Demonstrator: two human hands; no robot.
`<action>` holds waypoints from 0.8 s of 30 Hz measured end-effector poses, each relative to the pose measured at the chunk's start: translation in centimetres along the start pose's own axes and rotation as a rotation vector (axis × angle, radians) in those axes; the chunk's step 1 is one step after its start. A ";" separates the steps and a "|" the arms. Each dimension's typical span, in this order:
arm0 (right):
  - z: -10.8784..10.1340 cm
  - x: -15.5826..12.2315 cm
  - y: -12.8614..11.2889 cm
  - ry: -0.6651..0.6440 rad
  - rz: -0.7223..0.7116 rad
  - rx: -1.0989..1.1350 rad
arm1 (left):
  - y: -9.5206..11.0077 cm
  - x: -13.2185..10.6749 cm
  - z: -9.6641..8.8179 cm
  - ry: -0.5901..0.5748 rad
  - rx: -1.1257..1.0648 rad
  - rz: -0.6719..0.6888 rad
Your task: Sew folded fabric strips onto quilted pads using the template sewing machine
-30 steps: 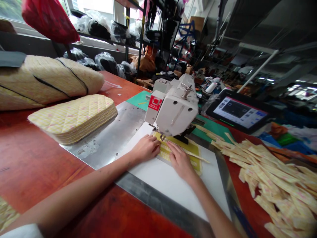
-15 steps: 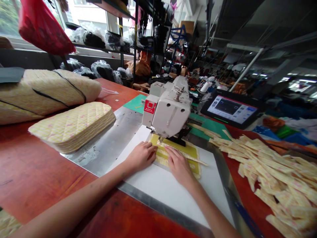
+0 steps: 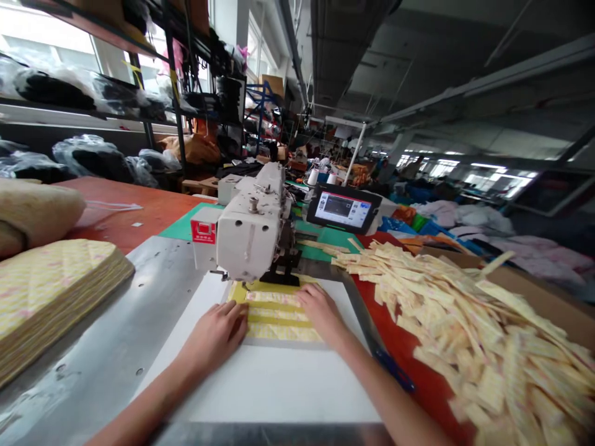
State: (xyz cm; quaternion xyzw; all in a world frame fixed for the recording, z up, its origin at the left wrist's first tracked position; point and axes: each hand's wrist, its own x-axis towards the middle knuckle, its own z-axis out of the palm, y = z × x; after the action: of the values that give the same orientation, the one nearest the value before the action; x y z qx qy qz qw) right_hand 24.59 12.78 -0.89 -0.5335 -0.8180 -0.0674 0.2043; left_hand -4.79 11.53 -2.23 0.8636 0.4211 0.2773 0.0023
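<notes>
A yellow template (image 3: 279, 320) with slots lies on the white board under the sewing machine head (image 3: 248, 244). Pale yellow patterned fabric strips show in its slots, and the uppermost fabric strip (image 3: 272, 299) lies nearly straight across. My left hand (image 3: 218, 331) rests at the template's left edge, its fingers lying side by side and slightly bent, with the thumb hidden. At the right end of the uppermost strip, my right hand (image 3: 321, 311) lies with fingers stretched over the template, fingertips touching the strip. Neither hand visibly grips anything.
Stacked quilted fabric pieces (image 3: 60, 282) sit at the left on the metal plate (image 3: 116, 334). A heap of loose fabric strips (image 3: 469, 316) spreads over the right side. Behind it stands a control screen (image 3: 343, 207). A dark blue tool (image 3: 394, 370) lies beside the white board (image 3: 274, 384).
The view has turned right. My right hand has moved to the strip's right end, and the strip that lay slanted now lies straighter across the template. My left hand stays at the left edge.
</notes>
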 end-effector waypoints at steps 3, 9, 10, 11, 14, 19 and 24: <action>-1.2 -1.1 0.8 -0.017 -0.021 -0.034 | -0.1 0.0 0.0 0.015 -0.012 0.060; -1.8 -2.1 0.4 -0.080 -0.110 -0.193 | 2.3 0.4 -0.2 0.121 -0.023 0.259; -1.6 -1.9 0.0 -0.083 -0.124 -0.200 | 2.9 0.6 -0.3 0.138 -0.032 0.275; -1.5 -1.6 -0.5 -0.083 -0.135 -0.201 | 3.6 0.7 -0.5 0.151 -0.042 0.287; -0.9 -0.4 -2.6 -0.076 -0.157 -0.187 | 4.9 1.2 -1.4 0.181 -0.075 0.302; -0.3 1.2 -6.9 -0.027 -0.202 -0.092 | 3.5 2.2 -2.8 0.299 -0.060 0.286; -0.1 2.9 -10.3 0.223 -0.030 0.710 | 0.5 2.1 -3.6 0.365 -0.150 0.248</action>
State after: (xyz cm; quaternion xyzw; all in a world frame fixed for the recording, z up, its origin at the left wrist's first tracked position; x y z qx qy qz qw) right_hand 14.31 10.86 1.44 -0.4068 -0.7708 0.1598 0.4636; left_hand -5.14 11.97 1.95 0.8417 0.2836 0.4575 -0.0436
